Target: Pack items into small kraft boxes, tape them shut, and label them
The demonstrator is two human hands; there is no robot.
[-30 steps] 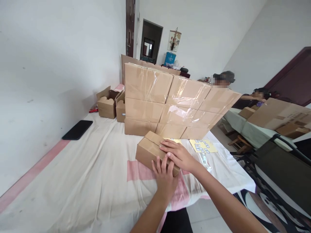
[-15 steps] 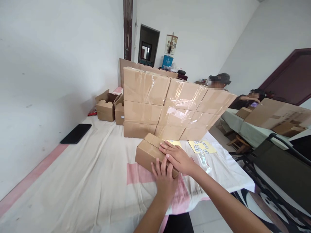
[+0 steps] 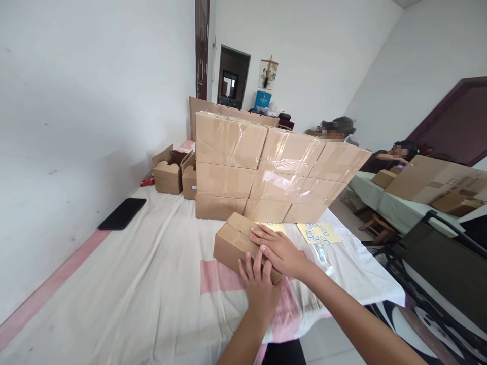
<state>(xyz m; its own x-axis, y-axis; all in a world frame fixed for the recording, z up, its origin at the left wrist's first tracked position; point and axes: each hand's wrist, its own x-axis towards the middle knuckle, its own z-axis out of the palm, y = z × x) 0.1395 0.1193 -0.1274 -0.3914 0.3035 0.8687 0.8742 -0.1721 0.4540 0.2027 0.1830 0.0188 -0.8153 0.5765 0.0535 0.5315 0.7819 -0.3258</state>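
A small brown cardboard box (image 3: 233,242) lies on the cloth-covered table (image 3: 152,284) in front of me. My right hand (image 3: 279,250) lies flat on its top, fingers stretched out toward the left. My left hand (image 3: 259,290) presses against the box's near side with its fingers pointing up and apart. Behind the box stands a wall of stacked cardboard boxes wrapped in clear tape (image 3: 266,170).
A yellow sticker sheet (image 3: 318,233) and a clear plastic bag (image 3: 321,255) lie right of the box. A black tablet (image 3: 122,213) rests at the left, open small boxes (image 3: 169,172) at the back. Two other people sit beyond at a second table (image 3: 384,203) holding cardboard.
Both hands stay on the small box in nearly the same pose. The view has shifted slightly; nothing else has visibly moved.
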